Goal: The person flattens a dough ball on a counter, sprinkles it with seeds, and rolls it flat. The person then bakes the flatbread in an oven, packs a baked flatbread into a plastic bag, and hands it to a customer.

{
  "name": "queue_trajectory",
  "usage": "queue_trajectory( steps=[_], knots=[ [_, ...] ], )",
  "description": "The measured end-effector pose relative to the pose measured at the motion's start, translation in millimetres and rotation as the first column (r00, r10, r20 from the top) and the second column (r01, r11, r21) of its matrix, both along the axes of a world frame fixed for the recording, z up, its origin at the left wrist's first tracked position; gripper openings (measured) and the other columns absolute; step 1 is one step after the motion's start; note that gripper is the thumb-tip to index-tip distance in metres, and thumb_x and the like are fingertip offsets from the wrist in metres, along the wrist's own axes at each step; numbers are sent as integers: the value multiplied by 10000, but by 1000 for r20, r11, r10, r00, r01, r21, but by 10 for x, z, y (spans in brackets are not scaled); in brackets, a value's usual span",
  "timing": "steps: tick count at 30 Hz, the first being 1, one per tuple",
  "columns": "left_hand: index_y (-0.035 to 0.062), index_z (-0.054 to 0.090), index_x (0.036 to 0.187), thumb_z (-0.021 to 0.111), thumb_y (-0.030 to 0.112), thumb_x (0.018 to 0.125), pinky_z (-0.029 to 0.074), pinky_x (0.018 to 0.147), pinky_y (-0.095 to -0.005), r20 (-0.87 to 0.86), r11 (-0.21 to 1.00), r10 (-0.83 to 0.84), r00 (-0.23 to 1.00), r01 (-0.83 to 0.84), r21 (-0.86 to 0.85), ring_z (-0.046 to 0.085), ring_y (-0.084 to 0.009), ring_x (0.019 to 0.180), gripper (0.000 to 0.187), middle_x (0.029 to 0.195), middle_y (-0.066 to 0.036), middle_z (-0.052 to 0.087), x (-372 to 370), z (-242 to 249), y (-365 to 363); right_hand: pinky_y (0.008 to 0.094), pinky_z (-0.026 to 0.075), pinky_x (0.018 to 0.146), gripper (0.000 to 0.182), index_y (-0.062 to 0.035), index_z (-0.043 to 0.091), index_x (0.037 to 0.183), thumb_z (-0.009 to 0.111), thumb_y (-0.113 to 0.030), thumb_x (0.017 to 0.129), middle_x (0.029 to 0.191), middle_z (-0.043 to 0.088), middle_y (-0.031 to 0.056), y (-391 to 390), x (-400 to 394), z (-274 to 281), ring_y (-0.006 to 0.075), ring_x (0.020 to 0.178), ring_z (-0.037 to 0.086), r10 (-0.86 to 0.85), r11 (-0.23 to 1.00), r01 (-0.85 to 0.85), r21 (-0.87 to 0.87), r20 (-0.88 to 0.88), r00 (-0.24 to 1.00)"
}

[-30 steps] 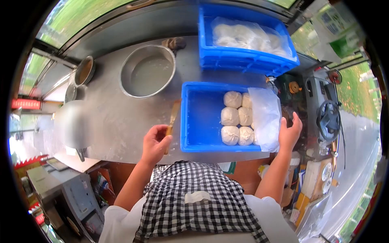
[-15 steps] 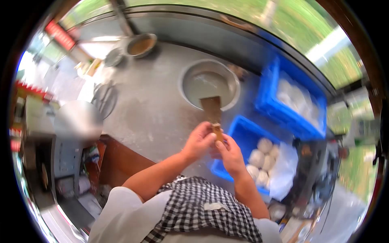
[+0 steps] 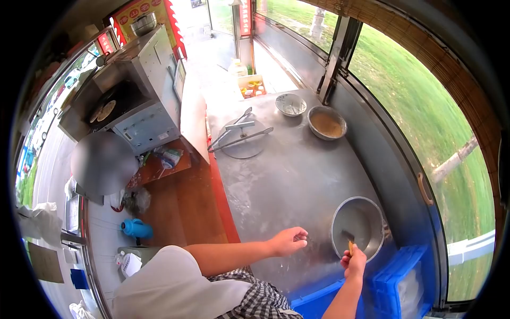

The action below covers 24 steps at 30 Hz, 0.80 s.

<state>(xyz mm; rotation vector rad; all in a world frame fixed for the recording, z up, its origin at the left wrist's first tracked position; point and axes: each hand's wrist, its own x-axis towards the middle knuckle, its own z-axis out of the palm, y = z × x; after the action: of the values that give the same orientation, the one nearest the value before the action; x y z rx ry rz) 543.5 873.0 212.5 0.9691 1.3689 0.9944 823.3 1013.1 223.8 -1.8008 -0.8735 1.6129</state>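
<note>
My right hand (image 3: 354, 261) is closed on the wooden handle of a scraper (image 3: 349, 241), whose blade reaches over the near part of a large metal basin (image 3: 358, 204) holding cloudy liquid. Whether the blade touches the liquid I cannot tell. My left hand (image 3: 288, 242) hangs over the steel worktop (image 3: 276, 186), left of the basin, with its fingers curled and nothing visible in them. Below my right hand is the edge of a blue crate (image 3: 319, 299).
At the worktop's far end stand a metal bowl (image 3: 327, 123) of brownish contents and a whitish bowl (image 3: 290, 105). Tongs lie on a round plate (image 3: 243, 146). Another blue crate (image 3: 382, 282) is at the lower right; an oven (image 3: 146, 125) stands left.
The view has turned left. My hands have moved apart; the left has let go of the scraper, and the right has carried it to the basin, blade now over the inside.
</note>
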Motion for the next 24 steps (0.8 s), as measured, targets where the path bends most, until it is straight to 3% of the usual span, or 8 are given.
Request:
queue_trajectory(
  steps=[2,5,9,11,13,15,18,24],
  knots=[
    [-10,573,1370,692,230,996,533,1024,-359,14,999,42,999,-42,-3,655,-201,1160,460,1259,-122,674,-24,-71,-5,317,553,490,231,-77,640,1030,567,-292,1072,805,667,39,180,-48,-165,138,552,611,-10,999,10,-31,-17,1000],
    [17,587,1363,696,241,987,532,1021,-368,-150,998,-49,987,54,30,658,-210,1153,450,1241,-118,675,-29,86,154,334,554,547,254,-91,640,1062,573,-335,1074,819,661,39,305,-145,-197,142,613,610,-84,996,82,-28,-92,992],
    [41,641,1281,709,259,958,551,953,-370,-297,986,-115,948,144,79,686,-220,1062,395,1147,-119,717,62,413,463,325,581,656,277,-28,651,1207,588,-260,1070,894,689,77,-19,-97,84,154,688,646,-102,985,135,110,-259,961],
    [40,666,1249,716,241,949,558,900,-354,-261,979,-79,962,125,163,674,-186,985,365,1094,-91,720,173,378,630,320,602,703,365,-28,623,1379,591,-208,1063,991,721,94,-342,-55,393,155,762,698,-134,962,183,202,-234,963],
    [15,658,1264,716,170,958,558,891,-323,-214,959,-56,975,112,258,644,-137,948,348,1046,-54,691,273,292,861,315,608,707,370,-27,628,1372,603,-224,1059,987,730,94,-627,34,567,155,784,716,-203,936,257,239,-229,952],
    [-43,631,1306,718,198,941,565,925,-382,-210,935,-100,973,164,314,702,-272,1041,445,1180,-197,717,412,222,1089,310,611,733,368,-34,620,1388,585,-209,1066,996,735,90,-948,212,604,160,797,723,-296,906,366,213,-299,907],
    [-30,644,1299,723,223,934,561,942,-400,-366,905,-173,915,294,307,705,-302,1070,451,1194,-212,714,675,104,1442,309,613,751,377,-26,606,1401,575,-196,1066,999,736,88,-1387,453,646,165,817,727,-419,845,499,190,-343,841],
    [-15,678,1270,768,304,876,541,977,-434,-725,827,-342,598,558,70,701,-365,1119,515,1228,-233,718,1215,-585,2021,304,597,728,418,27,592,1397,609,-189,1039,969,725,109,-2438,1052,764,152,774,695,-640,621,762,181,-443,627]
  ],
)
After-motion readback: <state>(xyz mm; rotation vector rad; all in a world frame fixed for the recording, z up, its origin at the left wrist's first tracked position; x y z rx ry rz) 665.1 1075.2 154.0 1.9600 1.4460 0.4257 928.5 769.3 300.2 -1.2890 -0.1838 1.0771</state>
